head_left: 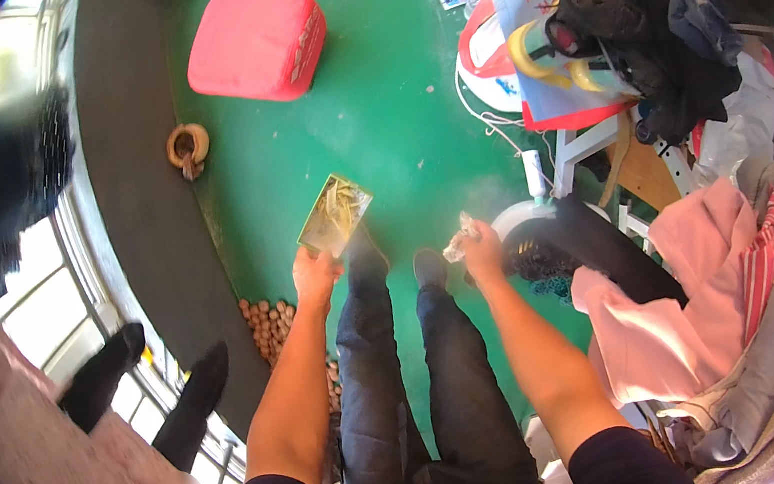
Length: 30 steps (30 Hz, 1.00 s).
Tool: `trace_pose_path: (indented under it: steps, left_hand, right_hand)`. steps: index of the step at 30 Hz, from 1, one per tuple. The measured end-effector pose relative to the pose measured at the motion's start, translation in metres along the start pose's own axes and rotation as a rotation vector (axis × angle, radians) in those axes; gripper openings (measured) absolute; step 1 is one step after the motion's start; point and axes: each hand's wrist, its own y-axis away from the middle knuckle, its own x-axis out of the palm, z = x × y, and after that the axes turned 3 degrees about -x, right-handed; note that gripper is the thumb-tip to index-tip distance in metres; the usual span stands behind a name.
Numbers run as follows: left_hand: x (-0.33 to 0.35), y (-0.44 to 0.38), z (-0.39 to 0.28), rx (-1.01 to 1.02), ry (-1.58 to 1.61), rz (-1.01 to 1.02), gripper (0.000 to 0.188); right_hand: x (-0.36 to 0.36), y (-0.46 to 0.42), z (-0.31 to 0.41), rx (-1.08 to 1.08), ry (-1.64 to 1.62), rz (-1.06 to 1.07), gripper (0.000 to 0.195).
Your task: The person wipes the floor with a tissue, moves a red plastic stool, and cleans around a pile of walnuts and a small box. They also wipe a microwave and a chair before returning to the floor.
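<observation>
My left hand point(317, 274) grips the near end of a small open box point(318, 211) with a yellow-green rim, held out over the green floor. Thin yellowish pieces point(343, 203) and what looks like clear plastic lie inside the box. Off to the right, my right hand point(483, 249) is closed on a crumpled, whitish piece of wrapping point(460, 239), its exact material unclear. Below both hands are my legs in dark jeans point(369, 366) and my shoes. A round white basin point(516, 215) with dark contents is just right of my right hand.
A red padded stool point(253, 43) stands ahead. Round brown items point(269, 325) are piled along the left wall. A ring-shaped object point(188, 146) lies by that wall. Right are a paper bag point(508, 2), dark clothes point(675, 44), a white bottle point(534, 171) and pink cloth point(699, 246).
</observation>
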Motion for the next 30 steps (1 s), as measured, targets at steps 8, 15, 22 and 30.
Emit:
trace_pose_path:
  steps: [8, 15, 22, 30]
  left_hand:
    - [-0.031, -0.137, -0.019, 0.064, -0.220, 0.019, 0.012]
    - [-0.038, -0.286, 0.014, 0.076, -0.422, 0.037, 0.009]
    - [-0.031, -0.385, 0.035, 0.181, -0.609, 0.072, 0.013]
    - [-0.025, -0.404, 0.002, 0.188, -0.776, 0.139, 0.025]
  right_hand:
    - [-0.008, -0.099, -0.014, 0.086, 0.097, -0.150, 0.040]
    - [0.032, -0.222, -0.131, 0.193, 0.309, -0.286, 0.036]
    - [0.062, -0.302, -0.219, 0.412, 0.441, -0.524, 0.037]
    - [0.110, -0.346, -0.226, 0.250, -0.577, -0.546, 0.025]
